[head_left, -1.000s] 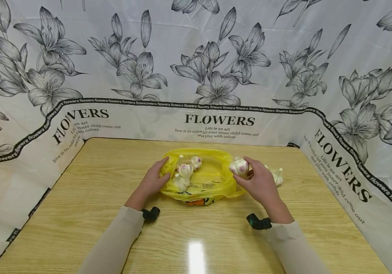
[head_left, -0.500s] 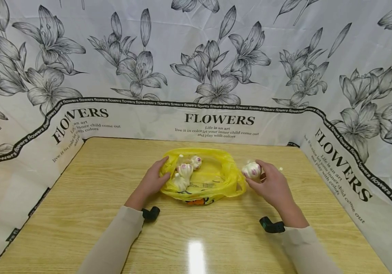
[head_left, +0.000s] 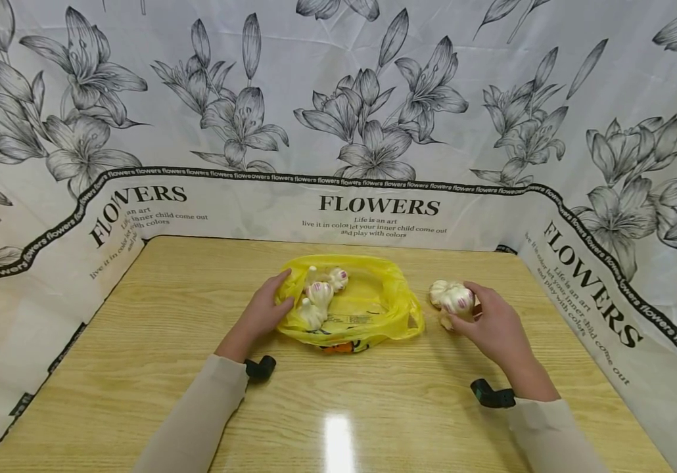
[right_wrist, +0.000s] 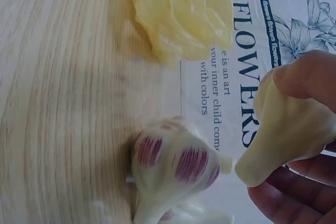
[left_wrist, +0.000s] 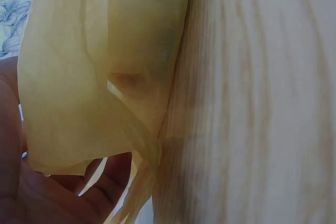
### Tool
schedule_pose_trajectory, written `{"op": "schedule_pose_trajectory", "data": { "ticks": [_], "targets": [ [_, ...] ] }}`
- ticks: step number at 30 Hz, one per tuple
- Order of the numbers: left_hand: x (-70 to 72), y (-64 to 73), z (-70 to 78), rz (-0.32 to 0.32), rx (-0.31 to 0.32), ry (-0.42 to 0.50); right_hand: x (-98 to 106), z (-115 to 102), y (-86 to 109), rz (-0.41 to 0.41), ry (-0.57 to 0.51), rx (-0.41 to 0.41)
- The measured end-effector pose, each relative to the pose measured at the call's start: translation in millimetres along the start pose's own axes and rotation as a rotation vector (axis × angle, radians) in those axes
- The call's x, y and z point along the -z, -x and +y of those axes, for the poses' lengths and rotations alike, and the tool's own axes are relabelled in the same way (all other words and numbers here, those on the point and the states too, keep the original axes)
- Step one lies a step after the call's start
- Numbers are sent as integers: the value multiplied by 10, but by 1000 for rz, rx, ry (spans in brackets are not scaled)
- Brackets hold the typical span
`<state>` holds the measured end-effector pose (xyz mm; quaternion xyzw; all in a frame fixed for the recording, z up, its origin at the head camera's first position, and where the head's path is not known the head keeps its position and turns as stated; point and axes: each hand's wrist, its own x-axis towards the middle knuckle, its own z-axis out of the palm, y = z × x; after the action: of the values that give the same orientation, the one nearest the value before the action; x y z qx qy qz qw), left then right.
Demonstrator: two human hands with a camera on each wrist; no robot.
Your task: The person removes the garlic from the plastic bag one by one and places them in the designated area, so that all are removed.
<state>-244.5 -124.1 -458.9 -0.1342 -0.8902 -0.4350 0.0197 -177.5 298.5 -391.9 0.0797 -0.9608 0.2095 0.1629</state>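
In the head view my left hand [head_left: 263, 307] holds the left side of a yellow plastic bag [head_left: 400, 315], whose mouth gapes upward. Several white garlic bulbs [head_left: 319, 295] with purple marks lie inside its left half. The left wrist view has the thin yellow plastic [left_wrist: 68, 103] between my thumb and fingers. To the right of the bag, my right hand [head_left: 495, 322] grips a garlic bulb [right_wrist: 294, 124] between thumb and fingertips, its stem pointing away from the palm. Close beside it, a purple-streaked garlic bulb [right_wrist: 176, 163] rests on the table, with another partly visible bulb [right_wrist: 197, 213] near it.
The wooden table [head_left: 338, 394] is bordered by a white fabric backdrop [head_left: 244, 217] printed with flowers and lettering. Black wrist mounts [head_left: 260, 369] sit at both cuffs. A bright light reflection lies on the table's front.
My right hand has moved right, away from the bag's right edge, carrying the garlic bulb. Garlic left of that hand has come into view. The left hand and bag stay put.
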Motion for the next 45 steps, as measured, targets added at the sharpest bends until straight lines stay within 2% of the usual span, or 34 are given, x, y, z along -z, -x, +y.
{"op": "schedule_pose_trajectory", "data": {
  "ticks": [19, 26, 30, 38, 45],
  "targets": [
    [2, 4, 8, 4, -4, -12, 167, 341, 111, -16, 36, -63],
    [5, 0, -3, 1, -1, -13, 207, 509, 151, -44, 60, -120],
    [11, 9, 6, -2, 0, -15, 213, 597, 172, -60, 69, -142],
    [7, 6, 11, -8, 14, -11, 174, 733, 190, -84, 107, -134],
    [-6, -2, 0, -4, 13, -13, 142, 802, 199, -142, 119, -149]
  ]
}}
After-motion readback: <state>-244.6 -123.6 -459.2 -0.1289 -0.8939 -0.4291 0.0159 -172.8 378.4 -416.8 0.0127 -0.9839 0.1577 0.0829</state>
